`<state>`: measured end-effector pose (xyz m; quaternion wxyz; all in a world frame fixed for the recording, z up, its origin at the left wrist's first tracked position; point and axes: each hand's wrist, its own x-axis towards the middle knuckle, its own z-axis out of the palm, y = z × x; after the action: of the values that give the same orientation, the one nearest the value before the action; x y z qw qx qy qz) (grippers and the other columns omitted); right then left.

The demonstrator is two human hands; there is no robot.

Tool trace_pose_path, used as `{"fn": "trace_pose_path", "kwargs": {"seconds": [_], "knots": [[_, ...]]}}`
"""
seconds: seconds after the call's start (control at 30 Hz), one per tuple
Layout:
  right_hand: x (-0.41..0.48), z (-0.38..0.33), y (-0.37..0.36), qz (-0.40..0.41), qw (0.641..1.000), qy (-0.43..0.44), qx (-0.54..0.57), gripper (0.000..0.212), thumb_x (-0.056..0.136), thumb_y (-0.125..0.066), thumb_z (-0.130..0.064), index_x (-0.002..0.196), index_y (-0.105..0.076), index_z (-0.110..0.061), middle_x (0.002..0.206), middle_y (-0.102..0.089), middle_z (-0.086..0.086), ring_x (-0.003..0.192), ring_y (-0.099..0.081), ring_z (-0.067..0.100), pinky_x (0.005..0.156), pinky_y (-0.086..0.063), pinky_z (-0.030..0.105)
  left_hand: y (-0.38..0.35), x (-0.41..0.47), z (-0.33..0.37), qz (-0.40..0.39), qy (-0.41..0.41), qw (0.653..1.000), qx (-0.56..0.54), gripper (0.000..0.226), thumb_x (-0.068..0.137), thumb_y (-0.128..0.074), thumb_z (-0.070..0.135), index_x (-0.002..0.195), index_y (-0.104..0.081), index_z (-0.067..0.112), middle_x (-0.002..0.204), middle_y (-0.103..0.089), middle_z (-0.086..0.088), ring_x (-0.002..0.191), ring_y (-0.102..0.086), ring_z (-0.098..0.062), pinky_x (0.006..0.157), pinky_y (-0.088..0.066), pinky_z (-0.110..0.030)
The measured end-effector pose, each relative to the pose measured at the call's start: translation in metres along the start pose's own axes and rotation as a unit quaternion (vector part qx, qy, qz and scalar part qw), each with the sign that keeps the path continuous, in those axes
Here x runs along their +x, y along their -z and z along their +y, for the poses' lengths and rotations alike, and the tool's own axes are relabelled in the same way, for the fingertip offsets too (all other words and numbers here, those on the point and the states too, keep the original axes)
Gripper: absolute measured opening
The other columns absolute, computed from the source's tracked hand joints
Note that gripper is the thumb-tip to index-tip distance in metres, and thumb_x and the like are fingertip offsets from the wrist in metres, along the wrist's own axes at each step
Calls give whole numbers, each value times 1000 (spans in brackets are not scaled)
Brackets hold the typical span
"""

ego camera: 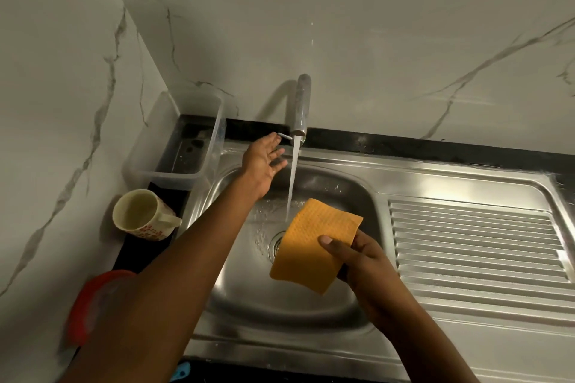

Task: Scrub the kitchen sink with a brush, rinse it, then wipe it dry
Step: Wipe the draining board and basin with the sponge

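The sink [311,305] is set into the left part of the desk, with its ribbed draining board [476,242] to the right. Water [294,177] is being run from the tap [301,106] into the basin, just behind the drain [277,246]. The left hand [264,162] is stretched towards the small lever [284,135] beside the spout, with fingers straight and spread and nothing gripped. Its fingertips are at the lever's end (contact cannot be confirmed), probably so that the flow can be adjusted or shut off. An orange cloth [311,246] is pinched near 1 edge between the thumb and fingers of the right hand [364,258]. It is held flat above the basin, just beside the stream, seemingly ready for wiping or wetting. A mug [141,214] and a clear tub [186,140] are set along the desk's left edge, outside the basin.
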<state>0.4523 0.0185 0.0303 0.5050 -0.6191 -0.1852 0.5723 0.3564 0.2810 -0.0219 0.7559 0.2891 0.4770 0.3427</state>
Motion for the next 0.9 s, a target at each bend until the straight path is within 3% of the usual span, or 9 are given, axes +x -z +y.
{"fn": "trace_pose_path", "kwargs": {"seconds": [0.1, 0.23, 0.37, 0.53, 0.7, 0.8, 0.9], "knots": [[2, 0, -2, -1, 1000, -1, -5, 42, 95, -71, -27, 136, -62, -25, 125, -75, -2, 115, -72, 21, 103, -56, 52, -4, -1, 3, -10, -6, 1000, -2, 40, 102, -60, 30, 138, -65, 12, 140, -66, -5, 128, -62, -26, 88, -54, -42], [3, 0, -2, -7, 1000, -1, 1, 42, 94, -71, -27, 135, -62, -25, 125, -75, -2, 115, -72, 21, 103, -56, 51, -10, -6, 6, -37, -43, 997, 50, 36, 101, -58, 34, 129, -70, 16, 137, -68, -7, 122, -63, -26, 92, -53, -43], [-2, -3, -1, -3, 1000, 0, 15, 43, 92, -72, -27, 134, -62, -24, 123, -76, -3, 113, -73, 20, 101, -58, 49, -18, -13, 6, -63, -70, 986, 141, 32, 103, -51, 37, 122, -69, 19, 125, -71, -4, 109, -64, -23, 86, -52, -42], [-13, -7, 7, -4, 999, 9, 33, 40, 93, -73, -23, 132, -64, -22, 122, -77, -1, 112, -74, 21, 98, -59, 45, -11, -28, 1, -69, -79, 973, 205, 44, 106, -42, 41, 143, -61, 25, 141, -64, 10, 125, -59, -16, 96, -50, -41], [-27, -10, 23, 31, 997, 28, 61, 40, 92, -75, -23, 131, -64, -22, 119, -78, -3, 110, -75, 19, 97, -59, 47, -12, -74, -27, -43, -88, 970, 223, 43, 110, -37, 40, 141, -62, 23, 141, -65, 5, 124, -60, -16, 105, -48, -45], [-38, -11, 41, 51, 995, 35, 80, 41, 93, -75, -21, 132, -64, -18, 122, -77, 2, 114, -73, 23, 102, -57, 52, -21, -111, -47, -45, -86, 970, 225, 43, 111, -35, 37, 138, -64, 21, 137, -67, 6, 125, -61, -16, 104, -48, -44], [-57, -13, 64, 53, 994, 47, 84, 36, 95, -73, -19, 131, -66, -16, 120, -77, 4, 113, -74, 23, 99, -58, 48, -37, -155, -70, -44, -98, 968, 228, 39, 111, -37, 36, 133, -68, 23, 132, -70, 9, 124, -63, -14, 101, -50, -42]]}}
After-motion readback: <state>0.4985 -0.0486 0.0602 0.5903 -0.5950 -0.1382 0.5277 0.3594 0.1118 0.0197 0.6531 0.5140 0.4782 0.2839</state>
